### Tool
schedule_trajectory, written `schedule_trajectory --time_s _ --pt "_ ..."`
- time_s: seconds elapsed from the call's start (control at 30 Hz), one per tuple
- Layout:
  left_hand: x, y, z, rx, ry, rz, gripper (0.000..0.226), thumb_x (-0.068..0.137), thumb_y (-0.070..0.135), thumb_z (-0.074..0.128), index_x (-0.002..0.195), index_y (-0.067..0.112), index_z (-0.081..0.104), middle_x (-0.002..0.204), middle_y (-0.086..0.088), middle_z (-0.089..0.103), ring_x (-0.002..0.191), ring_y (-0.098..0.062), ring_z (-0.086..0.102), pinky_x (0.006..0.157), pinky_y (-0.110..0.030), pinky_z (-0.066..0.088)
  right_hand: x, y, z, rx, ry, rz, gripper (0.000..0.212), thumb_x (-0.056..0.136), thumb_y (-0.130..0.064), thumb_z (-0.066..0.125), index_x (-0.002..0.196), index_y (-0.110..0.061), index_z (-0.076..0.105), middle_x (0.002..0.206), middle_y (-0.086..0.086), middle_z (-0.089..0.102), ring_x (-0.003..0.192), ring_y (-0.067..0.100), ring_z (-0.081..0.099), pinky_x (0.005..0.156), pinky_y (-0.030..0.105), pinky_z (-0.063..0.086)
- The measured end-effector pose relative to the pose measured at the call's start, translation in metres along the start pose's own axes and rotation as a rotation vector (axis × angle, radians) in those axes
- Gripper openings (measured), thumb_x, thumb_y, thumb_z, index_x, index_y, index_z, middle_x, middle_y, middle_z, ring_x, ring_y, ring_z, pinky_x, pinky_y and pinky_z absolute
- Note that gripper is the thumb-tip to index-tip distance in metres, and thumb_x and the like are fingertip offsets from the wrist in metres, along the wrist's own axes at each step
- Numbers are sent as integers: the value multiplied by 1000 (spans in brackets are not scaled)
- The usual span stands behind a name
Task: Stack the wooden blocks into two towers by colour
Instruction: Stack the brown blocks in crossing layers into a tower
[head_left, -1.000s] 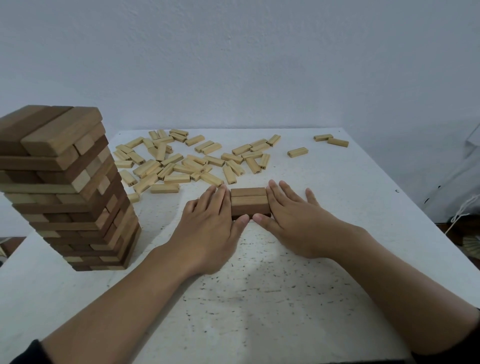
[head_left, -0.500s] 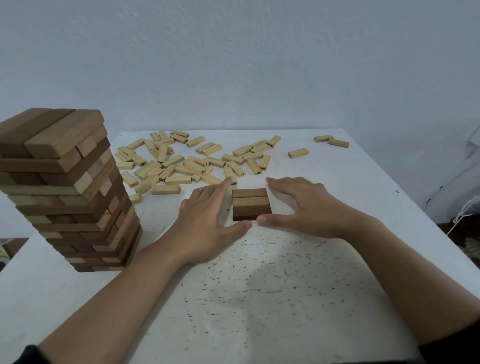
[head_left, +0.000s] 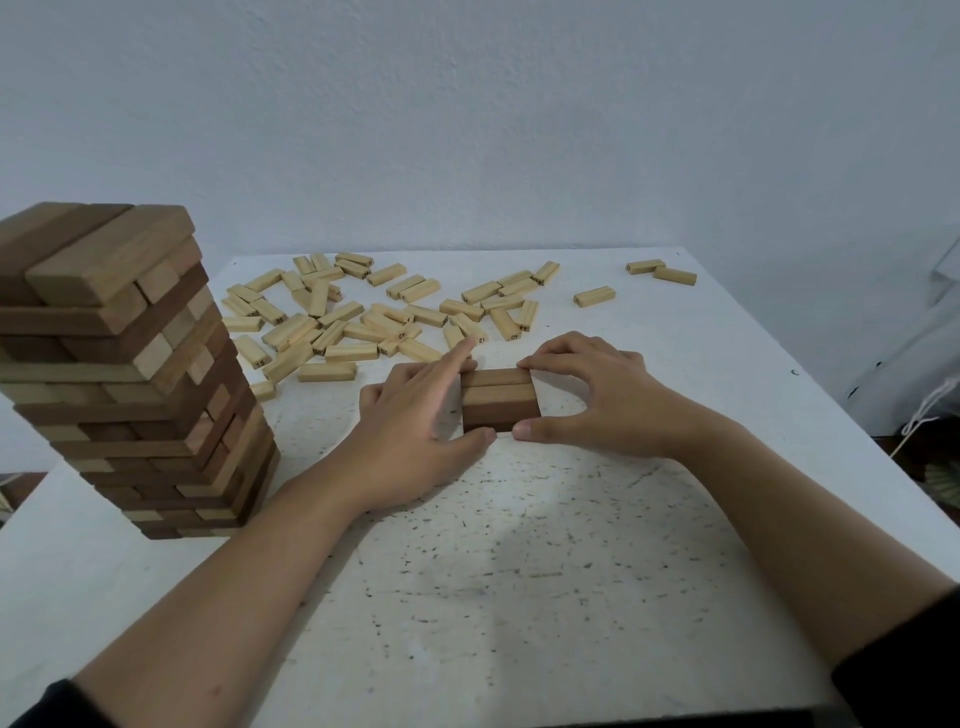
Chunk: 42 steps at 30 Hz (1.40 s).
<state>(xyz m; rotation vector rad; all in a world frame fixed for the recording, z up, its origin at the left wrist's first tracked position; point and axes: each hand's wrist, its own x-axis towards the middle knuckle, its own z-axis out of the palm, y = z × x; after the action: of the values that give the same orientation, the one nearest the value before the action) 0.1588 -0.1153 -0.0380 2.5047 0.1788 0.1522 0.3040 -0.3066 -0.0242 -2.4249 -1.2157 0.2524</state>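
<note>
Brown wood, smooth and square-edged: a small flat slab of brown rectangular wooden blocks (head_left: 500, 400) lies on the white speckled desk (head_left: 519, 571), a little beyond its middle. The blocks sit side by side with their long edges touching (I count three, though the far seams are faint). The grain runs lengthwise, and the near face is darker than the top.

The right hand (head_left: 597, 400) has its grip on the slab. Its fingertips (head_left: 525, 364) curl onto the far right corner and its thumb presses the near right corner, so the slab's right end sits between them. The left hand (head_left: 421, 421) lies against the slab's left end with its grip released. Its fingers are mostly straight, the forefinger lifted and pointing away, and the thumb tip rests by the near left corner. The two thumbs almost meet in front of the slab.

Well to the left stands a tall tower of mixed brown and pale wooden blocks (head_left: 130, 374). Its layers are crossed, its sides uneven, and it leans slightly. Beyond the hands lies a loose scatter of pale yellow wooden blocks (head_left: 363, 317), lying flat at all angles, some with small dark numbers printed on their ends. A few more pale blocks lie apart near the far right edge. Dark sleeves (head_left: 904, 670) cover the forearms at the bottom corners. A plain bluish-grey wall (head_left: 467, 130) rises behind the desk.
</note>
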Motion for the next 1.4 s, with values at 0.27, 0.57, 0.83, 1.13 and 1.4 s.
schedule_trajectory --time_s 0.27,0.57,0.83,1.13,1.4 --pt "-2 -1 -3 -6 26 5 82 95 49 63 159 46 12 148 32 26 135 9 14 108 -28 7 2 3 2 -17 -1 -18 80 73 -80 61 142 -43 47 138 -21 41 131 2 32 115 40 17" --pt "-6 -1 -9 2 2 37 84 92 52 67 158 45 17 143 25 39 135 1 24 110 -34 15 -1 7 -3 4 -60 -65 74 73 -75 69 138 -47 48 138 -25 37 131 0 30 115 37 17" --pt "-7 2 -12 80 -37 7 83 84 66 69 153 38 32 138 24 33 123 6 23 111 -37 24 -1 11 -6 -17 -119 -67 78 76 -72 70 144 -45 46 144 -24 33 137 1 25 116 36 15" --pt "-3 -1 -9 182 -39 -14 92 64 83 44 143 37 41 127 19 33 118 1 21 96 -31 17 -4 10 -8 -11 -133 -62 78 75 -73 71 144 -47 45 143 -25 33 137 2 24 112 33 17" --pt "-7 1 -11 96 -28 16 84 64 87 47 133 40 43 118 27 33 116 -5 36 93 -30 24 -9 5 -13 204 -32 -136 56 72 -50 86 121 -40 62 118 -25 60 119 -3 49 101 28 38"
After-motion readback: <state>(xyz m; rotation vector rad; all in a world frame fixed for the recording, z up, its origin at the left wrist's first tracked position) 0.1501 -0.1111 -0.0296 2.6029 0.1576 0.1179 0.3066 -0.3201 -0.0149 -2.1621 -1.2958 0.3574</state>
